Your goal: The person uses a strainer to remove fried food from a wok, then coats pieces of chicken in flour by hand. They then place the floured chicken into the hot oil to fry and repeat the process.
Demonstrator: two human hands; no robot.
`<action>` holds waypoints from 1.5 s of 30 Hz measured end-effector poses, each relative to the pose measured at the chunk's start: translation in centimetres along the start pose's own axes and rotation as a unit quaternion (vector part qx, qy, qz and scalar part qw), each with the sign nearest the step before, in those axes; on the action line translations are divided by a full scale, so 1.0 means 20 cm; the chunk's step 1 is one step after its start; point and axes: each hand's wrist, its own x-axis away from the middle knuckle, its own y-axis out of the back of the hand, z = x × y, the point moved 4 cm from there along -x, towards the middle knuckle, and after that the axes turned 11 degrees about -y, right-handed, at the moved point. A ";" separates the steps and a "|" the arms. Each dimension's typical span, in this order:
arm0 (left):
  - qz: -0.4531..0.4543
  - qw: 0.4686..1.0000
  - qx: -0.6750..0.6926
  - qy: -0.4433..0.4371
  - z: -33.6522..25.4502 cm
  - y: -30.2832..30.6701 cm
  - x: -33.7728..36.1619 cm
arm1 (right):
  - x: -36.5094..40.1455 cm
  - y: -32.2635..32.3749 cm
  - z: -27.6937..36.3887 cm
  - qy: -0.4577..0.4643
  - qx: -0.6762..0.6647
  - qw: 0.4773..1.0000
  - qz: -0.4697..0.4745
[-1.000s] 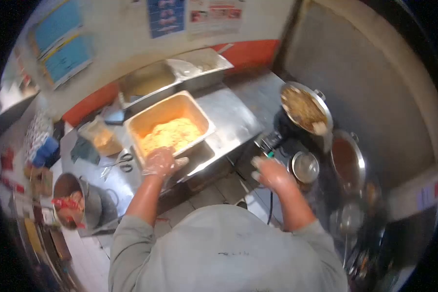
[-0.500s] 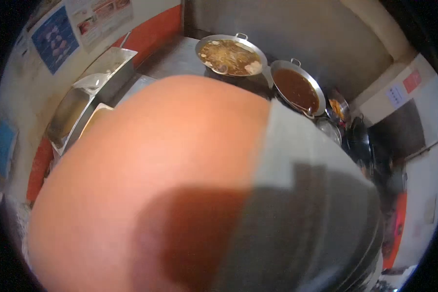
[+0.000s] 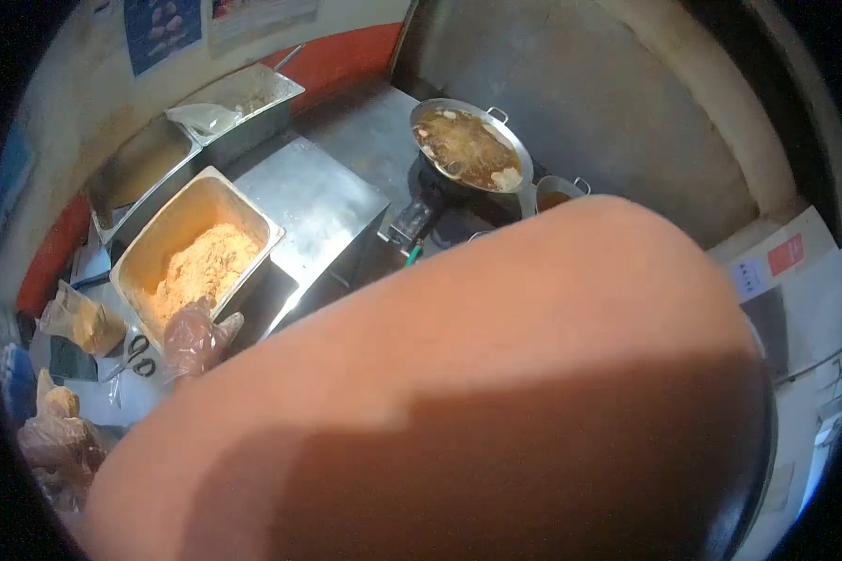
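Observation:
A large bare arm (image 3: 496, 309) crosses close in front of the camera and looks like my right arm; it hides much of the scene. My left hand (image 3: 196, 341), in a clear plastic glove, rests at the near edge of a metal pan (image 3: 269, 234) of orange breading flour (image 3: 210, 266), its thumb apart from the fingers. My right hand (image 3: 63, 447), also gloved, shows at the far lower left, floury fingers raised and apart. The arm covers both wrists, so which hand is which is only likely. Beside the left hand lie black-handled scissors (image 3: 140, 355).
A bag of yellowish powder (image 3: 84, 320) stands left of the pan. Deeper metal containers (image 3: 145, 173) line the wall. A wok of bubbling oil (image 3: 468, 145) with frying pieces sits on a burner, and a second wok (image 3: 557, 192) is partly hidden behind the arm.
The view has swung left and down. The arm now lies lower and further right, its grey sleeve mostly out of sight, and both gloved hands and the flour pan have come into view.

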 end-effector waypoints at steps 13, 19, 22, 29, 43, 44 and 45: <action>-0.028 0.999 0.008 0.017 0.09 -0.24 -0.06 | -1.13 -0.36 -0.29 -0.031 0.051 0.974 -0.218; 0.038 0.995 0.080 0.042 0.04 -0.10 -0.01 | -1.47 -1.07 -0.86 0.029 -0.148 0.925 -0.348; 0.052 0.993 0.094 0.043 0.07 -0.14 -0.02 | -1.48 -1.12 -0.72 -0.023 -0.007 0.972 -0.233; 0.038 0.994 0.092 0.048 0.05 -0.04 0.03 | -1.56 -1.26 -0.73 -0.032 0.035 0.979 -0.197; -0.140 0.990 0.028 0.017 0.06 -0.21 -0.01 | -1.63 -1.31 -0.84 -0.037 0.042 0.983 -0.176; -0.137 0.990 0.016 0.003 0.05 -0.22 -0.03 | -1.65 -1.35 -0.90 -0.014 0.064 0.980 -0.189; -0.137 0.991 0.015 -0.001 0.03 -0.21 -0.05 | -1.65 -1.35 -0.92 0.008 0.086 0.975 -0.204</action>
